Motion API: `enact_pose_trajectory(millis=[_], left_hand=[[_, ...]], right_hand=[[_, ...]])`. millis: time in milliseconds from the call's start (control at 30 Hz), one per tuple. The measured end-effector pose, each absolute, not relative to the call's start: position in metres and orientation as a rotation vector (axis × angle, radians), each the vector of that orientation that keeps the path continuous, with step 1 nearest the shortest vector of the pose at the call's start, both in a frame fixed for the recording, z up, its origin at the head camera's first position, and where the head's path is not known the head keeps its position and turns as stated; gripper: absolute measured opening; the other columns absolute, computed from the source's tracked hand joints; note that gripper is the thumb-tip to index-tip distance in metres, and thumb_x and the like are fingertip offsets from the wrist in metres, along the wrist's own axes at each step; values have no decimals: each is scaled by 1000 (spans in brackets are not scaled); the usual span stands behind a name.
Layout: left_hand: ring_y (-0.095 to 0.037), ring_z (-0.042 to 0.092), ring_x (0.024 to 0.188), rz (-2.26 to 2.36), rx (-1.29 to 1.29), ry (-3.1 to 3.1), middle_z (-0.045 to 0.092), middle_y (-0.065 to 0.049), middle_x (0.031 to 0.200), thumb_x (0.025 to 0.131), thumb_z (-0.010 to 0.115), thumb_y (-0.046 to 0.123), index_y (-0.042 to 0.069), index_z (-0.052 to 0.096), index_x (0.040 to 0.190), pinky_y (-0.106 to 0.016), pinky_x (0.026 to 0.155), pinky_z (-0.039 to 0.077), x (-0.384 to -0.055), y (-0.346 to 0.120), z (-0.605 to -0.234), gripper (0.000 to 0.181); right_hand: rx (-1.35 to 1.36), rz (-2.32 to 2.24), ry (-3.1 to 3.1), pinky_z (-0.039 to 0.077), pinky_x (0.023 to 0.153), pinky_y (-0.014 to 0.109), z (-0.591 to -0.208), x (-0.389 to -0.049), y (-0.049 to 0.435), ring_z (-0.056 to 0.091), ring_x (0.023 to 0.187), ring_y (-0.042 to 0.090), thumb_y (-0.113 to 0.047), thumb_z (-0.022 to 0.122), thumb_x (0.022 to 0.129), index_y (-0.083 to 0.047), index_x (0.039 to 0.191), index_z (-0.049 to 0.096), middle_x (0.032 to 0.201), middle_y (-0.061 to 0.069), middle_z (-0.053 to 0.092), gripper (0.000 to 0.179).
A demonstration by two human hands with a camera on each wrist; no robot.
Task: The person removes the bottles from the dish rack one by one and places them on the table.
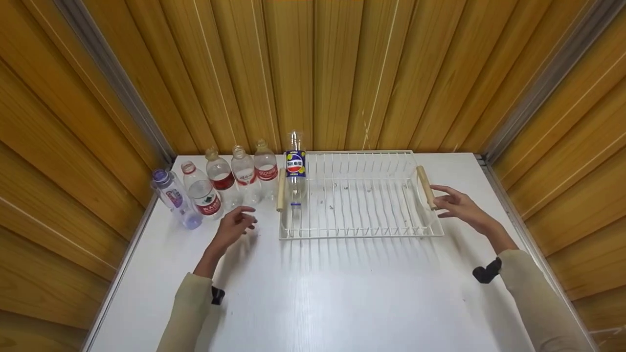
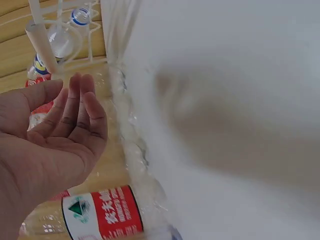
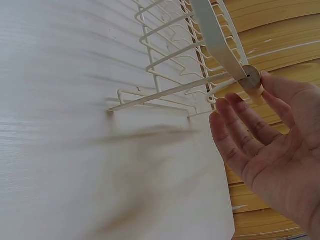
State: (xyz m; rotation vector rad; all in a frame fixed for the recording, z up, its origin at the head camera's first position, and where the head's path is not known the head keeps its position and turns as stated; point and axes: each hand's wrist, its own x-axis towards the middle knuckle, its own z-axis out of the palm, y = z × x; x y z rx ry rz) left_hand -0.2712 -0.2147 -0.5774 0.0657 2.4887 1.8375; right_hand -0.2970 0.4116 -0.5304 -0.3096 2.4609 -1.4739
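Note:
A white wire dish rack [image 1: 362, 237] with two wooden handles stands on the table. Inside its left end leans a clear bottle [image 1: 296, 164] with a blue and yellow label, its blue-ringed neck toward the near side. My right hand [image 1: 459, 208] is at the rack's right handle [image 1: 426, 187], thumb and fingertips right at its near end, fingers loosely bent and not wrapped round it. My left hand [image 1: 234, 230] hovers over the table in front of the standing bottles, its relaxed fingers holding nothing. Nearest to it is a bottle with a red and white label [image 2: 102, 212].
Several uncapped plastic bottles stand in a row left of the rack, among them a purple-tinted bottle [image 1: 176, 198] at the far left and a red-labelled bottle [image 1: 266, 171] beside the left handle [image 1: 281, 189]. Wood-patterned walls [image 1: 337, 73] enclose the white table [image 1: 313, 303] behind and at both sides.

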Motion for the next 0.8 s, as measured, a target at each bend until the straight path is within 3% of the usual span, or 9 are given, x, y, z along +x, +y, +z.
enact_pose_trajectory(millis=[167,400,533,700,800], left_hand=[[-28,70,99,1807,151,2488,65,-25,125,104,59,21,6,54,144,-29,71,55,-283,-187,-568,43],[-25,65,105,1731,288,2420,60,-22,136,102,64,25,18,42,156,-47,86,57,-290,-170,-565,59],[-26,63,105,1725,352,2384,56,-26,141,101,66,22,17,35,160,-53,88,56,-290,-167,-562,67],[-32,62,112,1696,449,2329,51,-30,146,101,64,15,16,26,163,-46,87,56,-290,-168,-563,73],[-35,60,118,1660,482,2289,48,-27,149,100,65,17,21,23,164,-48,91,56,-292,-169,-568,77]], right_hand=[[-294,-1458,2461,60,90,31,-532,-295,411,68,106,1,-27,54,107,-7,160,30,146,31,52,61],[-298,-1473,2447,60,91,31,-534,-299,411,69,111,7,-27,53,108,-10,161,29,149,33,47,61],[-284,-1467,2442,60,91,29,-532,-300,410,67,109,2,-28,52,108,-11,161,28,151,33,46,61],[-282,-1455,2454,60,90,29,-532,-299,410,67,106,1,-29,53,108,-10,161,29,147,32,50,61],[-304,-1448,2467,60,89,27,-533,-299,410,68,106,2,-28,54,107,-8,159,31,143,29,55,60]])
